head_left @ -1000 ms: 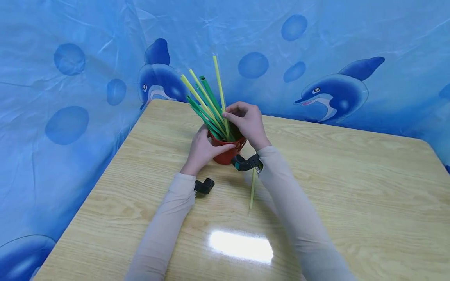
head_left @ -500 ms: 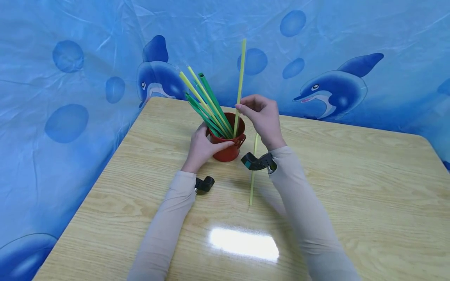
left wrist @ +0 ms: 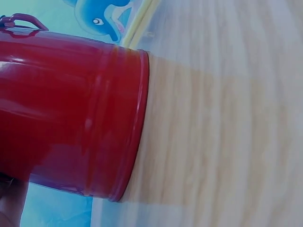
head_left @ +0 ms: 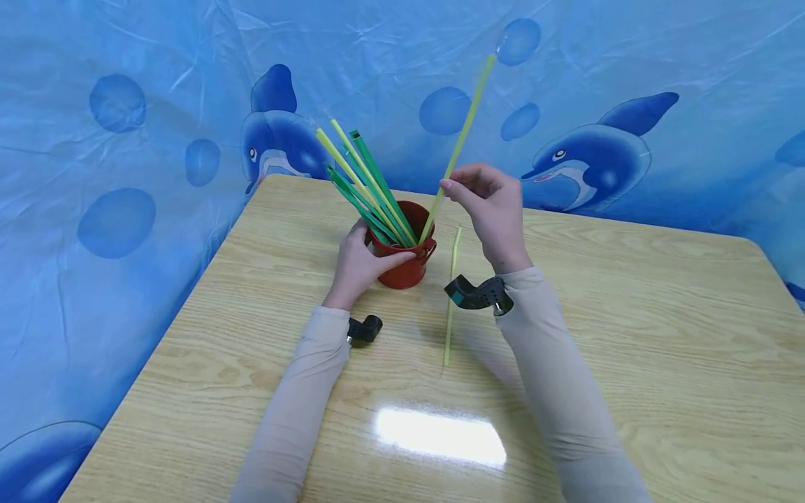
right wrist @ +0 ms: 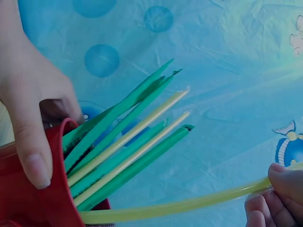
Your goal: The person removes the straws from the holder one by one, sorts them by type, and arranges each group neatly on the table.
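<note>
Hidden below the near rim of the red bucket (head_left: 401, 272): the foot of the held yellow straw (head_left: 468, 119), plus the bottoms of the other yellow straws (head_left: 336, 154) and the green strips (head_left: 373, 168). Partly covered by the black wrist camera (head_left: 478, 293) on the right: a loose bent straw (head_left: 448, 335) on the wooden table (head_left: 648, 335). Cut off in the left wrist view: the bucket's mouth; in the right wrist view, the held yellow straw's upper end.

Pinched between thumb and curled fingers of the right hand (head_left: 495, 209), partway along: the held yellow straw, leaning right, lower end inside the bucket. Clasped around the red bucket: left hand (head_left: 358, 265), thumb along the near outer wall just under the rim, remaining fingers mostly out of sight.

Right hand raised beside and above the bucket, forearm slanting up from lower right; left forearm slanting up from lower left, left hand close against the bucket.
</note>
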The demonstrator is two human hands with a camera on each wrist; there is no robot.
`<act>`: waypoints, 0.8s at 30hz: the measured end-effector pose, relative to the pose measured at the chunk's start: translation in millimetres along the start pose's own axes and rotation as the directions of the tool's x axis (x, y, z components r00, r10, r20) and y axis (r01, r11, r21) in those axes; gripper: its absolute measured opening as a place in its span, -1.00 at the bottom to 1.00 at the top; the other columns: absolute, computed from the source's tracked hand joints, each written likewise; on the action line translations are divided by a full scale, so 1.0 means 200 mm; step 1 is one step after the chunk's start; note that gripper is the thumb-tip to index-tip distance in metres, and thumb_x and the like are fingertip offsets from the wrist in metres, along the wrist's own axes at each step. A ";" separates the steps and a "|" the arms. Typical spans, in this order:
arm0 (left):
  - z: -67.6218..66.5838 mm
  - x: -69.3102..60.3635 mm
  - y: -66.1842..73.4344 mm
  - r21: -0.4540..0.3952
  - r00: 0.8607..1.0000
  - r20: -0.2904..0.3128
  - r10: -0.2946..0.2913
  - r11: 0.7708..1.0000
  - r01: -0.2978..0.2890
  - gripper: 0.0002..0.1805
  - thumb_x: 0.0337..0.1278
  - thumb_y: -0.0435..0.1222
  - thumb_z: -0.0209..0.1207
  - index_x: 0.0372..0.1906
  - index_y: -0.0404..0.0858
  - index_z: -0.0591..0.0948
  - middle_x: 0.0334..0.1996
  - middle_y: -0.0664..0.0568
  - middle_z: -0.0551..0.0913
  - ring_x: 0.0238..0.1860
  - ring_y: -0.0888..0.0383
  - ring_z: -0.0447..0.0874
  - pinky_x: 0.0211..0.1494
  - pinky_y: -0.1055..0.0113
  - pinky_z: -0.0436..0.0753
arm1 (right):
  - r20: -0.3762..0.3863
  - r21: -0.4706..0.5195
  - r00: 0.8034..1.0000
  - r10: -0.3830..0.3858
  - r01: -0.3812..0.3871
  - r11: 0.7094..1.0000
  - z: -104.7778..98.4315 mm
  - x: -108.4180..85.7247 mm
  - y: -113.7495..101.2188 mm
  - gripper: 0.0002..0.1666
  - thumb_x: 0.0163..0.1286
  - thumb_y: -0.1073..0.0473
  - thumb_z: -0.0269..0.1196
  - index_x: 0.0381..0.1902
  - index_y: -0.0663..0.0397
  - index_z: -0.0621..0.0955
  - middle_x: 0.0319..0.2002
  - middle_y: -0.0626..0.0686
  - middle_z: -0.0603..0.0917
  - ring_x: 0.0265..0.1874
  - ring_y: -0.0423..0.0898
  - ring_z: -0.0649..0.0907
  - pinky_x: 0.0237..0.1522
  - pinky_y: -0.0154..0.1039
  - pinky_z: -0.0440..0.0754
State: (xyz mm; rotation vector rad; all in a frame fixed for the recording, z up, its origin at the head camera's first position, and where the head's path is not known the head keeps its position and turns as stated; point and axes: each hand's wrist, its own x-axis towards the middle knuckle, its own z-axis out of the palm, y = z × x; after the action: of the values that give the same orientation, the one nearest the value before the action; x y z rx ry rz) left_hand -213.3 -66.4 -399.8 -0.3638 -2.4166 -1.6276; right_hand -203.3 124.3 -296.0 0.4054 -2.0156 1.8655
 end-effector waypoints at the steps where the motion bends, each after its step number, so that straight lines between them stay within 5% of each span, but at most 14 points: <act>1: 0.00 0.00 0.00 -0.003 1.000 0.000 -0.002 1.000 0.002 -0.17 -0.24 -0.08 0.49 0.23 -0.18 0.39 0.13 0.01 0.49 0.20 0.11 0.40 0.21 0.17 0.46 | -0.005 0.001 1.000 -0.003 0.003 1.000 -0.01 0.00 -0.01 -0.77 0.25 0.28 0.31 -0.27 0.43 0.62 -0.44 -0.05 0.66 -0.38 -0.03 0.62 -0.16 -0.21 0.60; 24: 0.00 -0.01 -0.01 0.016 1.000 0.003 0.003 1.000 -0.003 -0.16 -0.25 -0.03 0.48 0.22 -0.17 0.39 0.12 0.03 0.48 0.18 0.10 0.40 0.18 0.15 0.48 | -0.194 0.264 0.981 0.001 0.051 0.963 -0.18 -0.14 0.00 -0.94 0.21 0.34 0.33 -0.41 0.25 0.64 -0.43 0.06 0.65 -0.39 -0.07 0.61 -0.13 -0.22 0.54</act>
State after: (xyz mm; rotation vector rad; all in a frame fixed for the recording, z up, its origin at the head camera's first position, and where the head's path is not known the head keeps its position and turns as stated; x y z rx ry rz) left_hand -212.9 -66.6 -402.3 -0.3670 -2.4284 -1.6072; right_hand -175.0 158.2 -305.8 0.3045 -1.6320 2.0817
